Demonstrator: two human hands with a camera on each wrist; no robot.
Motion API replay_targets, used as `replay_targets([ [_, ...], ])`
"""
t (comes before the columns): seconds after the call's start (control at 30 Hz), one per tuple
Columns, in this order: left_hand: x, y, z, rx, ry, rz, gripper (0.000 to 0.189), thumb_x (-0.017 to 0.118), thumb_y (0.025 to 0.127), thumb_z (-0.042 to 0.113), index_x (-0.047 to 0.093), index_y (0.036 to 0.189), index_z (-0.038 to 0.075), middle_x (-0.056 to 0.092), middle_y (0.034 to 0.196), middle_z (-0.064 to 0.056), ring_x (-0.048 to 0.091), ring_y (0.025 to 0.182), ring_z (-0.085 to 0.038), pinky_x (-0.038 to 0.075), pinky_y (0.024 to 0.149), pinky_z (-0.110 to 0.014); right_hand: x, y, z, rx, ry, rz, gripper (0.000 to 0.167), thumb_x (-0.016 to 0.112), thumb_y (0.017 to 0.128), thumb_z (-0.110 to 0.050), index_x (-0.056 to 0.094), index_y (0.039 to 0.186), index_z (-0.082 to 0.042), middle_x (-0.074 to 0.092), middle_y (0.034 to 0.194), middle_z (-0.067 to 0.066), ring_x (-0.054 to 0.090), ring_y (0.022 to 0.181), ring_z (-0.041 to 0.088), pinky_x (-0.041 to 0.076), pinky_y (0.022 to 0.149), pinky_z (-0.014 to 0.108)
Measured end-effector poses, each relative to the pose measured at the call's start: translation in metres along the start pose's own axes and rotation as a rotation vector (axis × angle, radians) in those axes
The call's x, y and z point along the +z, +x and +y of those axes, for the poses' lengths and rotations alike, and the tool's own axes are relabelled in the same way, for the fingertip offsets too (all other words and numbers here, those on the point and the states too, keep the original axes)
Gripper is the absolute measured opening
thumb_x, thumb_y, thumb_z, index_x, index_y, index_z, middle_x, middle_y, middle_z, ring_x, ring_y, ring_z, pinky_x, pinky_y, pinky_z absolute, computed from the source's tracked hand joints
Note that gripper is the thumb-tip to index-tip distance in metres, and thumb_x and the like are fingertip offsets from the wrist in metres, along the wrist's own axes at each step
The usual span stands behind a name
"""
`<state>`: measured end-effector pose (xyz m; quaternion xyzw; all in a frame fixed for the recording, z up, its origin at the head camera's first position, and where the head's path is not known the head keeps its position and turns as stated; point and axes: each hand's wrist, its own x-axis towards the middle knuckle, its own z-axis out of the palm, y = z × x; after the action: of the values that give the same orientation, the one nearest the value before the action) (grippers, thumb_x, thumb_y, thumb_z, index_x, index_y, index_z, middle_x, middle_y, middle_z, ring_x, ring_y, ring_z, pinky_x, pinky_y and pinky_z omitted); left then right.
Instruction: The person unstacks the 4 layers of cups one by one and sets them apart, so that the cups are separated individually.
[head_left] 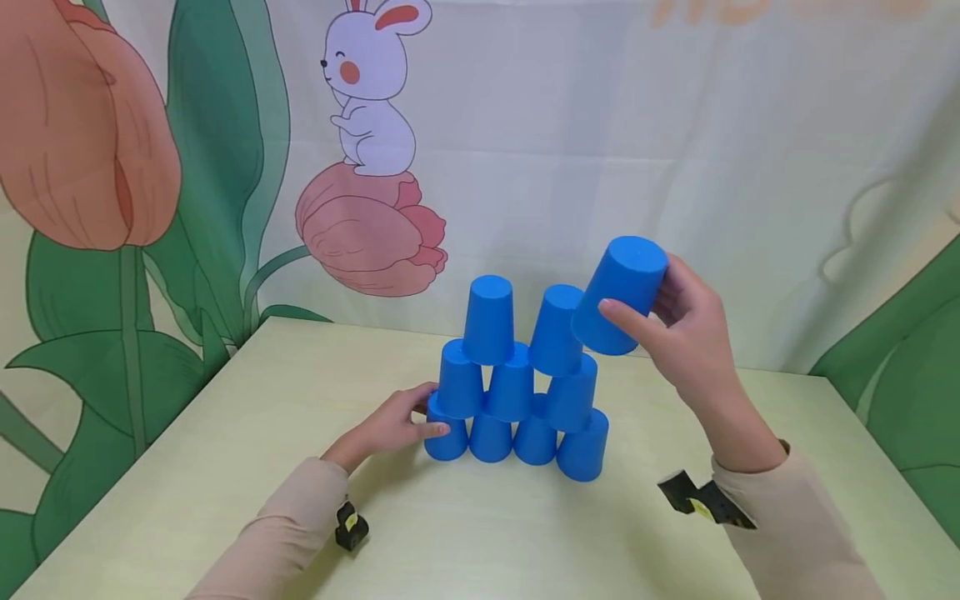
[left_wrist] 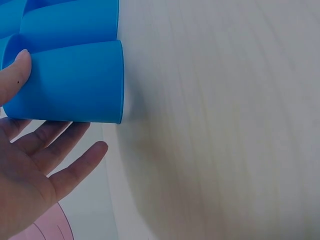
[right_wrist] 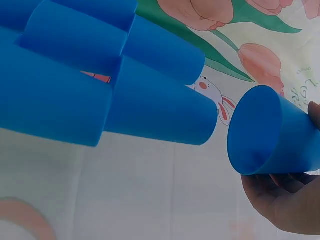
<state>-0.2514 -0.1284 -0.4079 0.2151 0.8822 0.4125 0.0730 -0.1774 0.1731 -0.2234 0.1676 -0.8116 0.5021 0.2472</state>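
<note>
Blue plastic cups stand upside down in a tiered pyramid: several in the bottom row, 3 in the middle row, and two on top, the left top cup point(head_left: 489, 321) and the right top cup point(head_left: 557, 331). Up beside the right top cup, my right hand point(head_left: 686, 333) grips another inverted blue cup point(head_left: 626, 287), tilted, its open rim showing in the right wrist view. My left hand point(head_left: 393, 423) holds the bottom-left cup point(left_wrist: 75, 82), its thumb on the near side and its fingers along the outer side.
The pyramid stands on a pale wooden table point(head_left: 480, 542). Behind it hangs a white cloth point(head_left: 720, 208) printed with tulips, leaves and a rabbit. Small black devices are worn on the left wrist point(head_left: 350, 527) and the right wrist point(head_left: 705, 500).
</note>
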Motion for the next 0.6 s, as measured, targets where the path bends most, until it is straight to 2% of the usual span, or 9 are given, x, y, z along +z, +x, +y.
replay_targets([
  [0.5,0.001,0.000,0.001,0.002,0.009,0.008,0.061,0.066,0.083,0.025,0.040,0.134,0.004,0.056,0.121,-0.012,0.054,0.107,-0.031,0.044,0.087,-0.049,-0.027,-0.026,0.025,0.083,-0.109,0.028,0.058,0.068,0.082,-0.017,0.042,0.134,-0.006,0.053,0.125,0.013,0.051,0.111,0.033,0.041,0.091,0.049],
  [0.6,0.001,0.000,0.001,0.004,0.013,0.003,0.062,0.066,0.084,0.027,0.039,0.134,0.004,0.056,0.121,-0.012,0.054,0.107,-0.031,0.045,0.087,-0.049,-0.030,-0.030,0.032,0.098,-0.125,0.029,0.058,0.068,0.082,-0.017,0.042,0.133,-0.006,0.053,0.124,0.014,0.051,0.111,0.033,0.042,0.091,0.046],
])
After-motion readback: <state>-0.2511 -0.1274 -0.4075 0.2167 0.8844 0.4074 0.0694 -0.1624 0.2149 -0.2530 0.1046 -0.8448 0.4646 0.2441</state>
